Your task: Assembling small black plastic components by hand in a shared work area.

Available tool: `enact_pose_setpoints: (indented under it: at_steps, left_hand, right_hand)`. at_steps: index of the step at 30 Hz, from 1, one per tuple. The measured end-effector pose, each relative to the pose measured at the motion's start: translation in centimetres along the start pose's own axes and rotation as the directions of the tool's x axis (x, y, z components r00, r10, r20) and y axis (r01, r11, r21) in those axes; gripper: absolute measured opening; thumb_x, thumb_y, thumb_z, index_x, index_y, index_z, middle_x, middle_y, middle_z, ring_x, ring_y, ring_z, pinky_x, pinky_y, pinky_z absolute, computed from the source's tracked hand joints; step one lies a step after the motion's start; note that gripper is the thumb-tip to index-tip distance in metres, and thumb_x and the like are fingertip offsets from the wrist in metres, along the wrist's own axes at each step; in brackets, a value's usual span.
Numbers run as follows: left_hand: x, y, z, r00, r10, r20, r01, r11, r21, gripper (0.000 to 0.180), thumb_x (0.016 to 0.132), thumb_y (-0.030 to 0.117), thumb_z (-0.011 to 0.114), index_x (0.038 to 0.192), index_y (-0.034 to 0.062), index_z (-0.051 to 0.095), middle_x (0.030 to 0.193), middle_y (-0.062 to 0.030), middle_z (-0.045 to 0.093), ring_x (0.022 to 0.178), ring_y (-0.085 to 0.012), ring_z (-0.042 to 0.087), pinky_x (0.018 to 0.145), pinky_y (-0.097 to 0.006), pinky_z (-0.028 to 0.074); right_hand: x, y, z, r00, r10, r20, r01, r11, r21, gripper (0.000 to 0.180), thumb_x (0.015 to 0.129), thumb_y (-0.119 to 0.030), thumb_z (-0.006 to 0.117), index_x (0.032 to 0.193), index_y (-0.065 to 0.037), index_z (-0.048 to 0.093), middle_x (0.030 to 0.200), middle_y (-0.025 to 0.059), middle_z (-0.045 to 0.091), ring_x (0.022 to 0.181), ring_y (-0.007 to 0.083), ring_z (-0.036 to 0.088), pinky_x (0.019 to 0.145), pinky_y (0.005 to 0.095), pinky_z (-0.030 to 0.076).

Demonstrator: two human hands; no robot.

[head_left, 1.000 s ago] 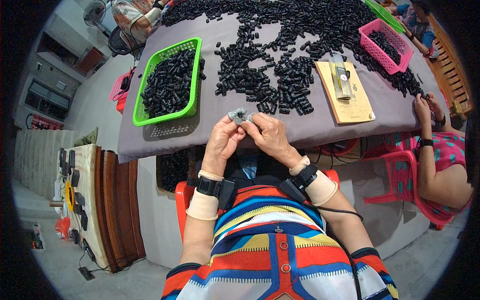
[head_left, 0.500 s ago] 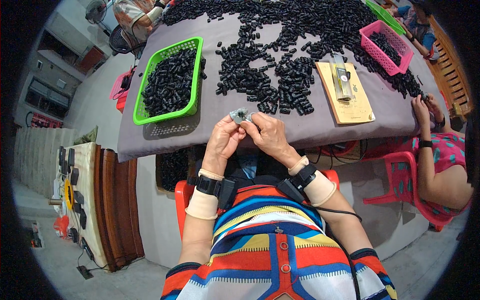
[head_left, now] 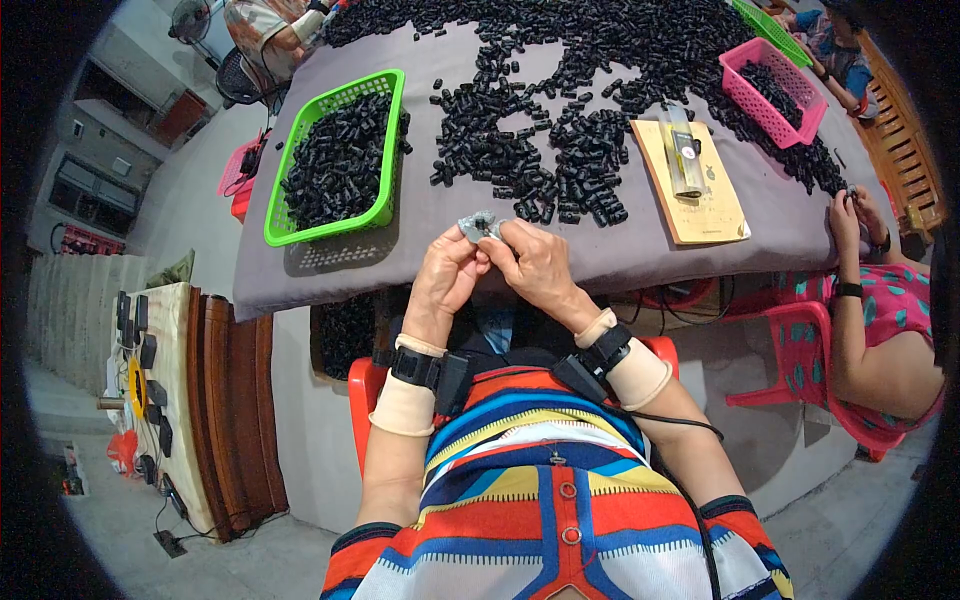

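While hands, fingers curled nearly closed, pinch grey piece — long axis roughly sideways, dark patch upward.

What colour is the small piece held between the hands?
The small piece is mostly silvery grey; head view shows it best.

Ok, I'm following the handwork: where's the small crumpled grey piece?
In the head view, the grey piece is above centre, held between the left hand and right hand, right of the green plastic basket.

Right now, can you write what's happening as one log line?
left hand: pinching small gray piece | right hand: touching same piece | ahead: black parts | left: green basket | right: yellow pad
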State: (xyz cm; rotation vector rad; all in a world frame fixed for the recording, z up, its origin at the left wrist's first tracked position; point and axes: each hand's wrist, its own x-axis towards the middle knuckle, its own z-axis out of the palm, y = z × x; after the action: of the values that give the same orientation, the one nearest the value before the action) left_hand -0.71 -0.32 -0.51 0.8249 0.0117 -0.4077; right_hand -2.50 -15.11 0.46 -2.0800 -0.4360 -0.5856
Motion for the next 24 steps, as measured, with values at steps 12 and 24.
enact_pose_setpoints:
  at_steps: [12,24]
  left_hand:
    - [0.08,-0.16,-0.21,1.0,-0.026,-0.016,0.026,1.0,0.007,0.017,0.085,0.0,0.049,0.101,-0.0001,0.057,0.085,-0.005,0.06,0.064,-0.0093,0.052,0.056,-0.022,0.043]
    - [-0.13,0.24,0.05,1.0,-0.025,-0.016,0.025,0.999,-0.039,0.017,0.085,0.002,0.05,0.1,0.001,0.058,0.085,-0.005,0.061,0.064,-0.0095,0.053,0.055,-0.021,0.043]
  right_hand:
    - [0.27,-0.33,-0.14,0.999,0.04,-0.013,-0.04,0.999,0.013,0.023,0.082,-0.025,0.059,0.071,-0.006,0.055,0.066,0.0099,0.055,0.058,0.0292,0.056,0.048,0.0377,0.041]
    - [0.02,-0.03,-0.54,1.0,-0.008,0.029,0.007,0.999,0.054,0.021,0.081,-0.024,0.06,0.071,-0.006,0.055,0.068,0.0108,0.057,0.059,0.0304,0.057,0.048,0.038,0.042]
